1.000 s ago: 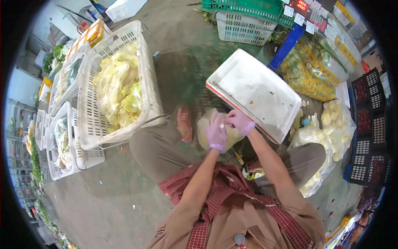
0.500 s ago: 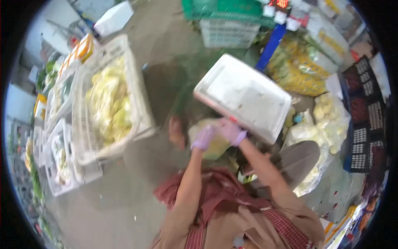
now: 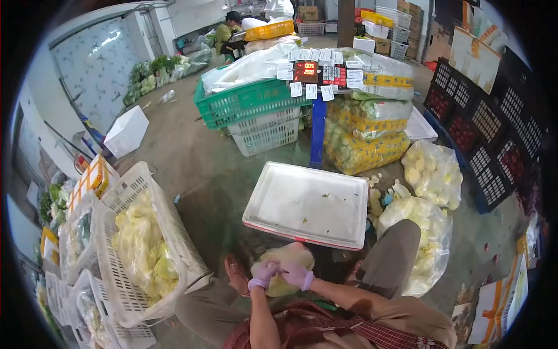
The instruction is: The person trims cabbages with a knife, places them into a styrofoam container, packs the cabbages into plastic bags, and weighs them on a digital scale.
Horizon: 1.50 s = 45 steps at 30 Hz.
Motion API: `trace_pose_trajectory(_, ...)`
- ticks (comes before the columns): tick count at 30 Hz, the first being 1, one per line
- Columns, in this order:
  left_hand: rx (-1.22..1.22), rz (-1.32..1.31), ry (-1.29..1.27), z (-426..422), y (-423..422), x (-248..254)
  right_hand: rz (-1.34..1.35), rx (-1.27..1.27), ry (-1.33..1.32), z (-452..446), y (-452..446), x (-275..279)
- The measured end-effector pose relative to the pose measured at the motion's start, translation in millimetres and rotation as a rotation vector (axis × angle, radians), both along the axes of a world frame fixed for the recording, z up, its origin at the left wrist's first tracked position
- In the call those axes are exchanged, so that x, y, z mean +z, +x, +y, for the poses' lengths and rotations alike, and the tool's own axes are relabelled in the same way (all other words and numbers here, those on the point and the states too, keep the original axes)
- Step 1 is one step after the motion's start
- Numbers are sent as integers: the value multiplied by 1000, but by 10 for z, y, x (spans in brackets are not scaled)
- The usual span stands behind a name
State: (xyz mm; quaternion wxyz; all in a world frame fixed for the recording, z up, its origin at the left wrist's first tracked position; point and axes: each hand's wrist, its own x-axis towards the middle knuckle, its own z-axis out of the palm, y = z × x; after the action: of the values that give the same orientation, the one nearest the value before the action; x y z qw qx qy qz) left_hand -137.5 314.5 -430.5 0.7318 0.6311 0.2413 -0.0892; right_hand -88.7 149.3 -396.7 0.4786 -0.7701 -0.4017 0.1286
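Seen from above, the person sits or squats with knees spread wide. The left forearm (image 3: 263,320) points almost straight ahead; the right forearm (image 3: 343,295) slants inward from the right side. Both hands wear thin pale purple gloves that end at the wrists. The left hand (image 3: 265,273) and right hand (image 3: 296,274) meet low between the knees, fingers bent in toward each other, fingertips close together.

The 1 camera sits on the person's head, facing forward and down through a wide, round field. The hands (image 3: 297,276) lie near it at the lower middle, the white tray (image 3: 308,200) just beyond, a co-worker (image 3: 227,33) far off near the top.
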Motion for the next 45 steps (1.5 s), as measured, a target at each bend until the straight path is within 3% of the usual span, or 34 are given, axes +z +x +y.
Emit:
trace_pose_trajectory(1,9,-65,26,-32,-5,29,-48,85,-39,30,73,-268)
trace_pose_trajectory(3,93,-189,22,-114,-61,-77,-15,41,-139,-26,250,-277)
trace_pose_trajectory(4,7,-188,351,-147,-51,18,20,-3,-245,-4,367,-224)
trace_pose_trajectory(5,-79,-186,677,-205,-33,104,45,-152,-454,-45,413,224)
trace_pose_trajectory(6,40,-312,746,-303,-44,72,45,-152,-451,-22,443,365)
trace_pose_trajectory(7,38,-312,748,-379,-25,162,90,-143,-220,21,457,452)
trace_pose_trajectory(8,78,-390,976,-461,-12,340,133,-134,10,48,467,543)
trace_pose_trajectory(9,121,-468,1205,-518,6,470,133,-137,13,63,487,640)
trace_pose_trajectory(11,168,-513,1302,-506,-2,367,287,29,-454,120,525,809)
trace_pose_trajectory(12,217,-551,1393,-489,-6,313,260,97,-565,173,582,697)
trace_pose_trajectory(16,413,-412,1272,-558,1,412,-3,398,-431,489,876,-768)
trace_pose_trajectory(18,347,-177,1532,-523,-18,413,1,445,-415,524,850,-747)
trace_pose_trajectory(19,351,-175,1535,-521,-26,463,4,454,-449,517,818,-536)
trace_pose_trajectory(21,181,-167,1649,-549,-57,576,392,269,-444,404,669,307)
trace_pose_trajectory(22,179,-163,1652,-554,-66,569,395,272,-442,422,637,272)
trace_pose_trajectory(24,150,-85,1669,-577,-94,515,-141,29,-354,474,538,30)
trace_pose_trajectory(25,148,-76,1670,-551,-152,224,-135,35,-353,556,570,-258)
trace_pose_trajectory(27,316,256,1346,-495,-324,-532,-349,-84,-660,709,604,-886)
trace_pose_trajectory(29,354,304,1327,-608,-396,-186,-1023,-517,-240,579,488,-776)
trace_pose_trajectory(31,435,157,1387,-675,-416,-145,-283,-91,-615,553,581,-531)
trace_pose_trajectory(33,381,137,1413,-702,-398,77,-225,-91,-723,530,599,-563)
trace_pose_trajectory(35,429,-188,800,-628,-291,-70,-62,-283,-347,379,611,-366)
trace_pose_trajectory(36,431,-32,677,-609,-252,-136,-67,-284,-349,338,633,-323)
trace_pose_trajectory(37,433,-35,672,-600,-199,-137,33,-251,-289,297,654,-313)
trace_pose_trajectory(39,535,-130,325,-561,-115,-148,134,-220,-231,247,655,-311)
trace_pose_trajectory(40,532,-129,323,-509,-80,-229,164,-137,-139,204,621,-148)
trace_pose_trajectory(42,218,-65,600,-409,-32,-423,193,-52,-51,198,542,47)
trace_pose_trajectory(43,218,-64,598,-432,-42,-323,18,56,-89,239,503,102)
trace_pose_trajectory(44,216,-47,811,-477,-45,-121,-159,162,-127,265,484,125)
trace_pose_trajectory(45,212,-29,1023,-507,-34,36,-159,161,-128,285,490,83)
